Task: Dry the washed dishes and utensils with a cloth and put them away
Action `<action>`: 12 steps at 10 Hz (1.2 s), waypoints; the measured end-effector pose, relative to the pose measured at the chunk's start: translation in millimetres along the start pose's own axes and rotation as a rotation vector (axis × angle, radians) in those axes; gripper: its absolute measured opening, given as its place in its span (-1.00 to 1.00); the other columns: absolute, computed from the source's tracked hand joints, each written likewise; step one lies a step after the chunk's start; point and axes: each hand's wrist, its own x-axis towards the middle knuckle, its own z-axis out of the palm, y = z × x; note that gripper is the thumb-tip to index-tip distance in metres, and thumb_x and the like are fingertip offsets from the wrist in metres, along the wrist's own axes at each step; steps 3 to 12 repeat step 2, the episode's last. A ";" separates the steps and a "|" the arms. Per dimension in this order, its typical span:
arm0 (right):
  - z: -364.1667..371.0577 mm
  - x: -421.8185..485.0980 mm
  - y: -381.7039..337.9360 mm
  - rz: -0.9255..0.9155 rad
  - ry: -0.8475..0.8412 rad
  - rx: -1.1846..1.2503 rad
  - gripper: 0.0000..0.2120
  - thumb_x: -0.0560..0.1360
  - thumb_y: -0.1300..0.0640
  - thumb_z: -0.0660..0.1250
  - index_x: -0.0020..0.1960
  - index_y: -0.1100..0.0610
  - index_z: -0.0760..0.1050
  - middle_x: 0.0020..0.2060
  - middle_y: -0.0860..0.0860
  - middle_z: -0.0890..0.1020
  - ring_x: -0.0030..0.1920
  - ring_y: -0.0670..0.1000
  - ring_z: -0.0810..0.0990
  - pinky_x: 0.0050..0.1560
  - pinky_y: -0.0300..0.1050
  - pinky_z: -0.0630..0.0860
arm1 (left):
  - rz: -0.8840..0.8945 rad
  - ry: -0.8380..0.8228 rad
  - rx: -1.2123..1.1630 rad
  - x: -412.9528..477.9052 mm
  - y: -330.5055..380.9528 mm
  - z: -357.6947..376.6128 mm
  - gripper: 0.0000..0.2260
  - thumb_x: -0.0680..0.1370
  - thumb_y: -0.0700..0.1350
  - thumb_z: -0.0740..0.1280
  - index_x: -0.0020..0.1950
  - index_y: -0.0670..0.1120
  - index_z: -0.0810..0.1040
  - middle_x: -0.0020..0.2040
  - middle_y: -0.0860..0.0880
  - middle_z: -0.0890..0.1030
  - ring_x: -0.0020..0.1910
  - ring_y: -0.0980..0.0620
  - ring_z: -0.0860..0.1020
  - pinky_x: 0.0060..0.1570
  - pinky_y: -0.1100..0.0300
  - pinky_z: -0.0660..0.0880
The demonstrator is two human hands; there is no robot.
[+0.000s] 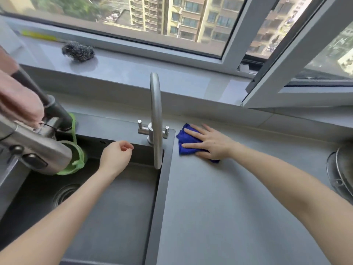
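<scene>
Right hand lies flat on the blue cloth, fingers straight & spread, palm pressing it onto the grey counter; grip released, not curled round the fabric; cloth is bunched, just beside the sink's right rim, near the base of the gooseneck tap. Left hand hovers over the sink basin, fingers loosely curled, thumb near forefinger, grip relaxed w/ nothing in it; forearm crosses the basin from lower left. Drain shows at the basin's left. A second, pull-out tap head juts in at far left w/ a green strap round it. Steel scourer sits on the windowsill; a metal dish is cut off at the right edge of the counter, well apart from the cloth; can't tell what kind.
</scene>
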 end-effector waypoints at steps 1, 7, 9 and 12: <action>-5.4 5.6 6.8 -0.071 -0.062 -0.018 -0.43 0.59 -0.26 -0.24 0.46 -0.16 0.28 0.52 0.13 0.18 0.47 0.30 0.21 0.38 0.26 0.22 | 0.013 0.013 0.044 0.7 -5.1 -0.3 -0.89 0.54 -0.15 0.27 -0.03 -0.05 0.60 -0.10 -0.03 0.61 -0.07 -0.03 0.54 -0.10 0.15 0.43; -11.5 4.7 2.5 -0.045 -0.047 -0.058 -0.49 0.56 -0.22 -0.08 0.46 -0.16 0.28 0.50 0.14 0.23 0.46 0.29 0.25 0.36 0.33 0.23 | 0.016 0.035 0.034 -8.3 -2.4 2.2 -0.88 0.54 -0.17 0.27 -0.02 -0.07 0.59 -0.10 -0.03 0.59 -0.07 0.00 0.53 -0.11 0.18 0.39; -11.5 4.7 2.5 -0.045 -0.047 -0.058 -0.49 0.56 -0.22 -0.08 0.46 -0.16 0.28 0.50 0.14 0.23 0.46 0.29 0.25 0.36 0.33 0.23 | 0.016 0.035 0.034 -8.3 -2.4 2.2 -0.88 0.54 -0.17 0.27 -0.02 -0.07 0.59 -0.10 -0.03 0.59 -0.07 0.00 0.53 -0.11 0.18 0.39; -11.5 4.7 2.5 -0.045 -0.047 -0.058 -0.49 0.56 -0.22 -0.08 0.46 -0.16 0.28 0.50 0.14 0.23 0.46 0.29 0.25 0.36 0.33 0.23 | 0.016 0.035 0.034 -8.3 -2.4 2.2 -0.88 0.54 -0.17 0.27 -0.02 -0.07 0.59 -0.10 -0.03 0.59 -0.07 0.00 0.53 -0.11 0.18 0.39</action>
